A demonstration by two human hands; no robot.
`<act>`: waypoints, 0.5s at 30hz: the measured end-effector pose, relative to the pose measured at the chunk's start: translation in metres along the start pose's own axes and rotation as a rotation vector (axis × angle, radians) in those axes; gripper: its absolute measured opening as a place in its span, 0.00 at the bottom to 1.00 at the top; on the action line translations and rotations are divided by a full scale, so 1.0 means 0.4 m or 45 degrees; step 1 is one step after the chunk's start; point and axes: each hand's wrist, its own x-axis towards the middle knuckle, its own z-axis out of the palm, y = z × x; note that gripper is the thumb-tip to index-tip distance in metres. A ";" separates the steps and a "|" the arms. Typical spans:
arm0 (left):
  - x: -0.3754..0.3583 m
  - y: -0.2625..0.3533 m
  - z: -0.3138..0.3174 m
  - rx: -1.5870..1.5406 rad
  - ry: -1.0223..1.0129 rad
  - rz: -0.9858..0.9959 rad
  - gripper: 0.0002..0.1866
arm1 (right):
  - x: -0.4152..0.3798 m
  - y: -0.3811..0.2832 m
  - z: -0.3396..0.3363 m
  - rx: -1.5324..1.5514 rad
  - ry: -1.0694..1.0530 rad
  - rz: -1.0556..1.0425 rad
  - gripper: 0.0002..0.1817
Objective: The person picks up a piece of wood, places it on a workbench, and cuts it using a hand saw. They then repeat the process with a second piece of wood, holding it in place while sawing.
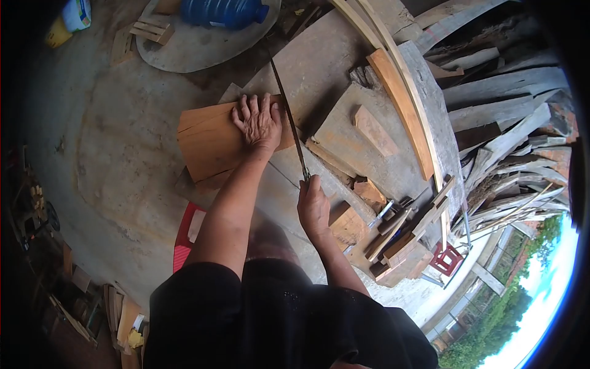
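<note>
My left hand (259, 123) lies flat with fingers spread on a broad reddish-brown wooden board (206, 132). A dark crack runs along part of that board. My right hand (313, 205) is wrapped round the handle of a handsaw (286, 101), hiding most of the grip. The long thin blade points away from me and crosses the board's right end, just beside my left fingers. Under the board is a grey slab-topped work surface (295, 58). Near my right hand sits a short wood block (347, 222).
Chisels and other hand tools (393, 230) lie among offcuts at the right. Long curved wood strips (402, 111) run along the work surface. Rough planks (491, 86) are piled beyond. A blue water bottle (224, 12) rests on a round slab; a red stool (184, 237) stands left of me.
</note>
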 end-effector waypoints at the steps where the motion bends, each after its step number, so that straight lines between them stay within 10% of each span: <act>1: -0.005 -0.003 -0.003 0.002 -0.014 0.015 0.22 | 0.005 -0.007 0.013 0.000 0.029 -0.015 0.11; 15: 0.008 -0.001 -0.009 0.028 -0.011 0.042 0.21 | 0.154 -0.052 0.049 -0.016 0.105 -0.088 0.12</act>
